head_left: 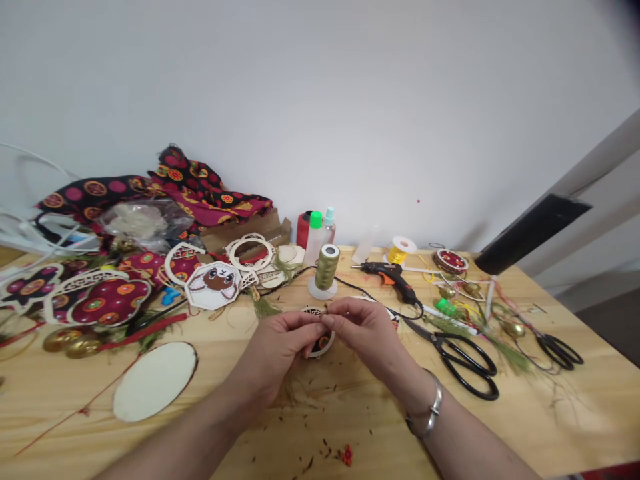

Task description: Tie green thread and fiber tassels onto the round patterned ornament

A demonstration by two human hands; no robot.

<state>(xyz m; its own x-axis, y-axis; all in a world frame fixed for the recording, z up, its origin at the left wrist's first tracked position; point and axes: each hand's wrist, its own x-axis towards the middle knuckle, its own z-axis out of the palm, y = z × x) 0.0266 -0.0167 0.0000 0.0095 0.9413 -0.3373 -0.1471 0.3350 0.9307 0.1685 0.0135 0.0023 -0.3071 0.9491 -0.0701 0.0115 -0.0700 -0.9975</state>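
Observation:
My left hand and my right hand meet above the middle of the table. Their thumbs and forefingers are pinched together at one small spot. Whatever lies between the fingertips is too small to make out. Just beneath the fingers shows a small round ornament, with a pale wooden lattice and dark patterned fabric; my hands partly cover it, and I cannot tell whether it is held or lying down. A cone of olive-green thread stands upright just behind my hands. Green tassel threads lie beyond my left hand.
At right lie a hot glue gun, large black scissors and smaller scissors. Bottles with a green cap stand behind. Fabric ornaments, a sheep-face piece and an oval board are at left.

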